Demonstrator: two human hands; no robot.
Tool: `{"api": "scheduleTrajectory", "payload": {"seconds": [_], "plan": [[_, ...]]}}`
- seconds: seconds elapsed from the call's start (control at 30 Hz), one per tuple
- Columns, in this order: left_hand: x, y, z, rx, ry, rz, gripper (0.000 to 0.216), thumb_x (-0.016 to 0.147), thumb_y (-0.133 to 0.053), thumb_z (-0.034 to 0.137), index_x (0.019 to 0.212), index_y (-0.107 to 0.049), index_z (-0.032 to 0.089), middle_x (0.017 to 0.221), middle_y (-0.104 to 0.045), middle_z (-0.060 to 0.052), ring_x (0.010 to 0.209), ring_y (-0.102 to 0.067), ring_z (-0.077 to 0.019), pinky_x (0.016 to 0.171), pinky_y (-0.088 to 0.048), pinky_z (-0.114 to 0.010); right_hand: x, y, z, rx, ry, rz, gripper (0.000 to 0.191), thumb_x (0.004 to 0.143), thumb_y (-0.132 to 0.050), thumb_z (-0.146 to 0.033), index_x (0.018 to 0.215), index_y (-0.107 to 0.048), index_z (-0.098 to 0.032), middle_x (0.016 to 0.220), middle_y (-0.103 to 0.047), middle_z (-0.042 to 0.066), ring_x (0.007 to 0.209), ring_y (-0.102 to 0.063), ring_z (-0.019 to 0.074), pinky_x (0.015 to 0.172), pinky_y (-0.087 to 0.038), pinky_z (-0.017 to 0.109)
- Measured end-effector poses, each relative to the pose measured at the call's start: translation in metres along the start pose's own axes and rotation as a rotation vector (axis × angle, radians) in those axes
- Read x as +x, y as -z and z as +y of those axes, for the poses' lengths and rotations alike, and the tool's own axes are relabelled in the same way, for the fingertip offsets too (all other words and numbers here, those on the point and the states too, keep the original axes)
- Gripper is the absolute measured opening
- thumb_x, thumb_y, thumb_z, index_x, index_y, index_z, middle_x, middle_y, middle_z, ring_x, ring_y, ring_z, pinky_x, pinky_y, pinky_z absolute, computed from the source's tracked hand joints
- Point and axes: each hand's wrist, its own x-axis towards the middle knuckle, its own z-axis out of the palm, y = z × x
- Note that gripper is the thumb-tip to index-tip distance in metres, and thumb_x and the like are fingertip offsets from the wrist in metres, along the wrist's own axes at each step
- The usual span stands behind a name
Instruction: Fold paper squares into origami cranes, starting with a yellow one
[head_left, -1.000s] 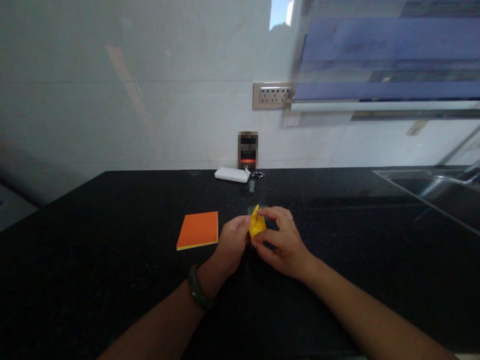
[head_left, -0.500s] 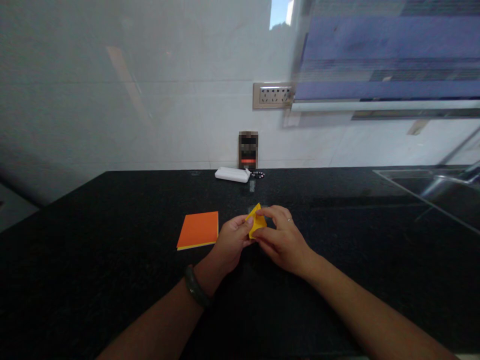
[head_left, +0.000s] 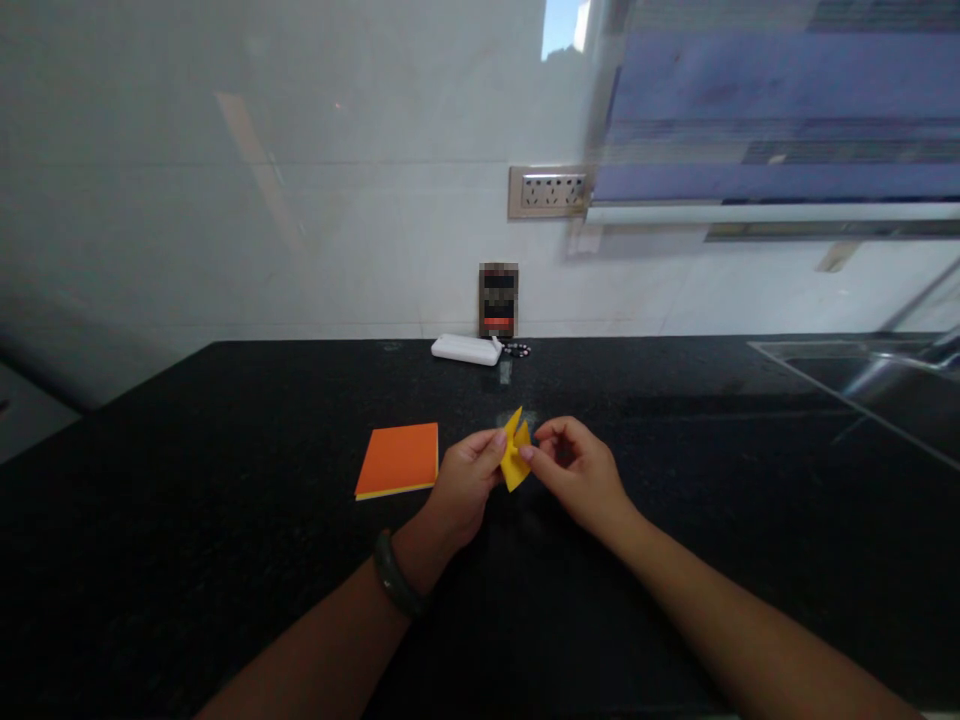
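A small folded piece of yellow paper is held above the dark counter, its upper edge split into two points. My left hand pinches its left side, thumb in front and the other fingers behind. On the right side, my right hand has its thumb on the front of the paper, with the fingers curled behind and partly hidden. A square stack of orange paper, with a yellow layer showing along its lower edge, lies on the counter left of my left hand.
A white power bank with a beaded strap lies near the wall. Behind it a dark, blurred-out phone-shaped object leans upright. A sink is set into the counter at right. A socket panel is on the wall.
My right hand has shifted slightly right, its fingers drawn back from the paper's top and front. The yellow paper has turned and its two upper points now stand apart. My left hand keeps its hold.
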Motion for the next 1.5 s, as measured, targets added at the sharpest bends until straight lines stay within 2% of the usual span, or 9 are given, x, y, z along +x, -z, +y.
{"api": "scheduleTrajectory", "payload": {"seconds": [0.07, 0.33, 0.57, 0.73, 0.93, 1.07, 1.2, 1.33, 1.5], "plan": [[0.000, 0.000, -0.001, 0.039, 0.017, 0.010, 0.027, 0.074, -0.055, 0.034, 0.087, -0.062, 0.011, 0.077, -0.064, -0.006, 0.070, -0.058, -0.0144, 0.068, -0.044, -0.027, 0.001, -0.002, 0.005, -0.005, -0.034, -0.047, 0.013, 0.071, -0.058, -0.029, 0.073, -0.054, -0.017, 0.057, -0.051, -0.002, 0.048, -0.047, 0.0095, 0.045, -0.039, 0.021], [-0.003, -0.003, 0.000, 0.212, 0.043, -0.028, 0.030, 0.068, -0.061, 0.034, 0.086, -0.064, 0.010, 0.073, -0.066, -0.005, 0.066, -0.059, -0.0143, 0.065, -0.045, -0.026, 0.001, -0.002, 0.013, -0.049, -0.066, -0.008, 0.016, 0.076, -0.051, -0.030, 0.073, -0.059, -0.016, 0.061, -0.057, 0.001, 0.054, -0.051, 0.0113, 0.048, -0.041, 0.022], [-0.003, -0.004, -0.001, 0.373, -0.004, 0.006, 0.028, 0.068, -0.060, 0.036, 0.081, -0.067, 0.012, 0.069, -0.066, -0.004, 0.063, -0.059, -0.0145, 0.059, -0.044, -0.024, -0.001, -0.004, 0.010, -0.022, -0.139, 0.020, 0.012, 0.073, -0.054, -0.029, 0.071, -0.056, -0.017, 0.055, -0.050, -0.002, 0.048, -0.045, 0.0091, 0.045, -0.037, 0.020], [-0.001, 0.002, -0.003, 0.533, -0.069, 0.055, 0.027, 0.070, -0.057, 0.036, 0.076, -0.068, 0.012, 0.064, -0.064, -0.003, 0.058, -0.056, -0.0137, 0.053, -0.041, -0.022, 0.003, -0.005, 0.008, 0.213, -0.254, -0.003, 0.019, 0.073, -0.053, -0.035, 0.072, -0.056, -0.017, 0.057, -0.052, -0.002, 0.049, -0.048, 0.0097, 0.046, -0.039, 0.021], [0.003, 0.005, -0.005, 0.469, -0.088, 0.188, 0.027, 0.070, -0.056, 0.036, 0.075, -0.067, 0.012, 0.061, -0.062, -0.002, 0.055, -0.055, -0.0127, 0.051, -0.041, -0.022, 0.006, -0.004, -0.003, 0.454, -0.465, -0.054, 0.025, 0.070, -0.055, -0.041, 0.071, -0.052, -0.016, 0.053, -0.050, -0.004, 0.043, -0.045, 0.0080, 0.040, -0.038, 0.020], [0.003, 0.003, -0.002, 0.469, -0.108, 0.240, 0.022, 0.069, -0.057, 0.032, 0.074, -0.066, 0.013, 0.063, -0.063, -0.001, 0.056, -0.056, -0.0121, 0.053, -0.043, -0.022, 0.003, -0.007, 0.000, 0.327, -0.435, -0.105, 0.022, 0.064, -0.062, -0.035, 0.072, -0.054, -0.016, 0.056, -0.052, -0.003, 0.045, -0.046, 0.0083, 0.040, -0.037, 0.019], [0.002, 0.003, -0.004, 0.517, -0.146, 0.158, 0.018, 0.069, -0.056, 0.026, 0.077, -0.066, 0.013, 0.066, -0.065, -0.002, 0.060, -0.059, -0.0133, 0.058, -0.045, -0.022, 0.001, -0.010, 0.012, 0.157, -0.304, -0.077, 0.012, 0.068, -0.055, -0.028, 0.069, -0.057, -0.016, 0.056, -0.054, -0.001, 0.048, -0.048, 0.0096, 0.044, -0.039, 0.021], [0.000, 0.006, -0.006, 0.768, -0.239, 0.151, 0.018, 0.071, -0.054, 0.028, 0.073, -0.066, 0.014, 0.066, -0.066, -0.001, 0.061, -0.059, -0.0132, 0.052, -0.041, -0.020, 0.002, -0.008, 0.016, -0.002, -0.248, -0.074, 0.013, 0.068, -0.053, -0.026, 0.066, -0.060, -0.015, 0.058, -0.057, 0.001, 0.051, -0.050, 0.0106, 0.048, -0.038, 0.021], [-0.004, 0.007, -0.006, 0.970, -0.346, 0.152, 0.025, 0.075, -0.049, 0.032, 0.073, -0.068, 0.015, 0.063, -0.064, 0.000, 0.057, -0.055, -0.0116, 0.050, -0.038, -0.019, 0.004, -0.007, 0.012, -0.047, -0.288, -0.127, 0.018, 0.068, -0.050, -0.027, 0.055, -0.055, -0.015, 0.051, -0.052, 0.000, 0.047, -0.044, 0.0089, 0.044, -0.033, 0.020]]}}
